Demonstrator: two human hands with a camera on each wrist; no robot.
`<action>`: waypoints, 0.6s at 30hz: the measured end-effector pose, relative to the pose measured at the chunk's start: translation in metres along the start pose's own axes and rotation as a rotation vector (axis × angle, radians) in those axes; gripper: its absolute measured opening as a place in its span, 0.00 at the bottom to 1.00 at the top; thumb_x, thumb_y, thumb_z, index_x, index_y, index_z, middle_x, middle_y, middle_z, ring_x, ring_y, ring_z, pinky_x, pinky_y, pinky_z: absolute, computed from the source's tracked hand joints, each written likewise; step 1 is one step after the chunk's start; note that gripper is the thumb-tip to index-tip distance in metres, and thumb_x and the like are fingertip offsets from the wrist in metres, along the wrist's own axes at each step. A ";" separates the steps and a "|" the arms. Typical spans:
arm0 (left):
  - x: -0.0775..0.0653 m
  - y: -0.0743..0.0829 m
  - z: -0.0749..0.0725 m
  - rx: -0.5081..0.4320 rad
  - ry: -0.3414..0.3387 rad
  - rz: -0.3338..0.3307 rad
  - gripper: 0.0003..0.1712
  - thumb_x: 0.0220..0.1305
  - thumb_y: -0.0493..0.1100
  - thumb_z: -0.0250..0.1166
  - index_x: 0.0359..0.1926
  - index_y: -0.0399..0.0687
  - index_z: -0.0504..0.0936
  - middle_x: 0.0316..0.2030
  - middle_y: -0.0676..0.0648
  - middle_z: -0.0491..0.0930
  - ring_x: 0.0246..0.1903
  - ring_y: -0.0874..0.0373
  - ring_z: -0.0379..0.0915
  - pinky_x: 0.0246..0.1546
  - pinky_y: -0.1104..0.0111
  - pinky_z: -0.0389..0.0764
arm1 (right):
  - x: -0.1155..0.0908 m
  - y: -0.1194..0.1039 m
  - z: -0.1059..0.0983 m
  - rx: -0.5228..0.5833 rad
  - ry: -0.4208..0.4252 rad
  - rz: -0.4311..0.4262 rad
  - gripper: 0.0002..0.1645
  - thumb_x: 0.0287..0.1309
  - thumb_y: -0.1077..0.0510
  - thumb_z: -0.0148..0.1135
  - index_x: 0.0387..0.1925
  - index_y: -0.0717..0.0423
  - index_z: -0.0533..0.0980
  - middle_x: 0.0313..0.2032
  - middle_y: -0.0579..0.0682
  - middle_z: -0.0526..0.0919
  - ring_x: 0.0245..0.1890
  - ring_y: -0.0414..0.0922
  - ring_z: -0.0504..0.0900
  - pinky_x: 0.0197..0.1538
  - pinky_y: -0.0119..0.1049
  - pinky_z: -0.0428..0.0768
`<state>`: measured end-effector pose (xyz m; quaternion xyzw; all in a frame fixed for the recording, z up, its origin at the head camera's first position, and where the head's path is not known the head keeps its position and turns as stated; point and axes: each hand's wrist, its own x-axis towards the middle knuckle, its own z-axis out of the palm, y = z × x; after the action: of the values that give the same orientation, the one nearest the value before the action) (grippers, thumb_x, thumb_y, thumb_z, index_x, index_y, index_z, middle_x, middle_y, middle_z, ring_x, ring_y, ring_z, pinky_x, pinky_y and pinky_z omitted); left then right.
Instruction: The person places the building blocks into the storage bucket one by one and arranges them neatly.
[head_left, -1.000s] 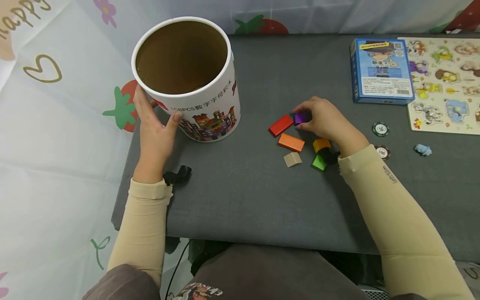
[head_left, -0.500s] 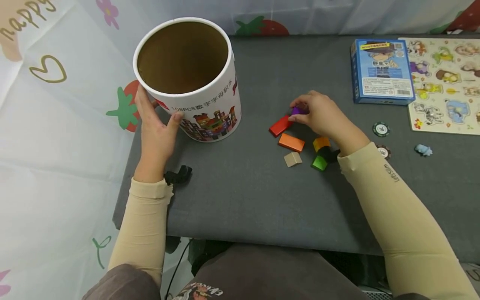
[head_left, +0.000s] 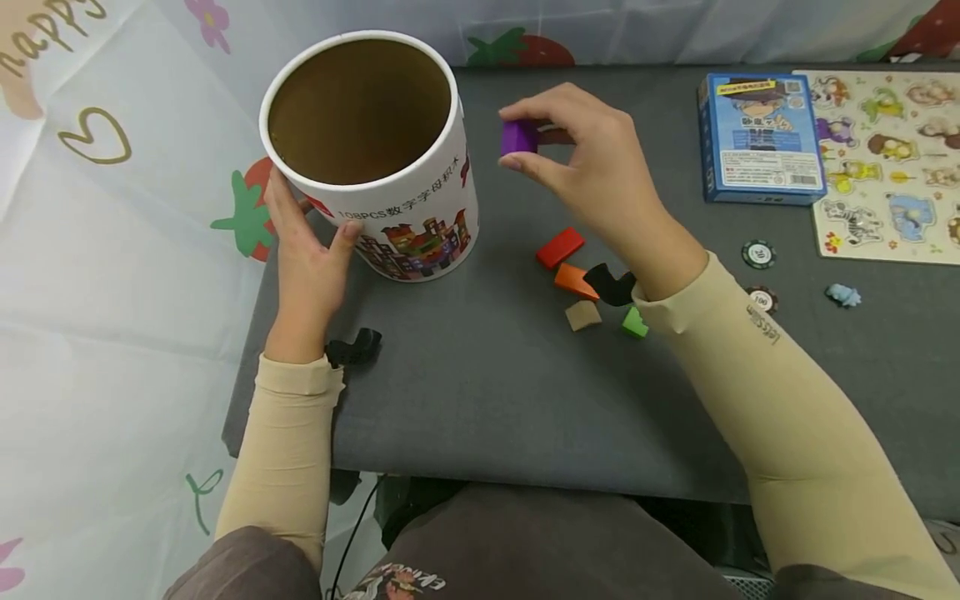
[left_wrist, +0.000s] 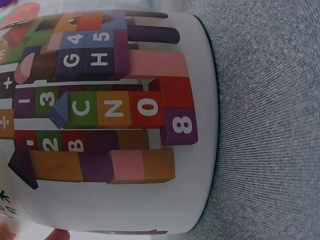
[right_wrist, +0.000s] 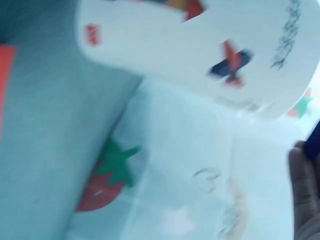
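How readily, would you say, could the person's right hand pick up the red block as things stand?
Probably not straight away: the right hand pinches the purple block. Otherwise the way looks free, as nothing lies on top of the red block.

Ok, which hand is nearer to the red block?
Right. The right hand, pinching the purple block, is just beyond the red block; the left hand is well to its left, against the white bucket.

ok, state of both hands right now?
Left hand: open, spread against the side of the white bucket.
Right hand: closed, holding a purple block between thumb and fingers, off the table.
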<state>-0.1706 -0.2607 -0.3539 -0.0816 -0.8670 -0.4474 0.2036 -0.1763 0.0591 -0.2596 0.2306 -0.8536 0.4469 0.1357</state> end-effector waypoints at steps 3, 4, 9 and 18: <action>0.000 0.001 0.000 0.002 0.000 -0.008 0.65 0.42 0.84 0.53 0.75 0.64 0.38 0.70 0.63 0.43 0.62 0.61 0.55 0.60 0.53 0.62 | 0.012 -0.022 0.006 0.061 0.046 -0.139 0.23 0.50 0.55 0.70 0.49 0.58 0.80 0.47 0.47 0.79 0.46 0.36 0.77 0.53 0.29 0.73; -0.001 0.002 -0.001 0.004 -0.003 -0.012 0.65 0.42 0.84 0.53 0.75 0.64 0.37 0.70 0.63 0.42 0.62 0.61 0.55 0.59 0.52 0.62 | 0.016 -0.028 0.008 0.071 0.054 -0.175 0.23 0.50 0.55 0.70 0.49 0.59 0.80 0.46 0.48 0.79 0.46 0.36 0.76 0.53 0.28 0.73; 0.000 0.004 -0.002 0.010 0.005 -0.004 0.65 0.44 0.84 0.53 0.75 0.63 0.37 0.70 0.63 0.42 0.62 0.61 0.55 0.61 0.54 0.61 | 0.039 -0.054 0.021 0.051 0.012 -0.276 0.23 0.53 0.53 0.70 0.49 0.59 0.80 0.47 0.49 0.78 0.46 0.36 0.75 0.53 0.25 0.71; -0.001 0.003 -0.001 0.016 -0.001 -0.028 0.65 0.43 0.84 0.52 0.75 0.65 0.36 0.70 0.63 0.41 0.62 0.60 0.56 0.61 0.55 0.62 | 0.082 -0.074 0.051 -0.221 -0.208 -0.228 0.25 0.61 0.47 0.61 0.57 0.52 0.75 0.55 0.45 0.75 0.54 0.35 0.71 0.57 0.20 0.63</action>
<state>-0.1680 -0.2596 -0.3513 -0.0681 -0.8717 -0.4434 0.1974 -0.2101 -0.0416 -0.2007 0.3544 -0.8754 0.3059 0.1210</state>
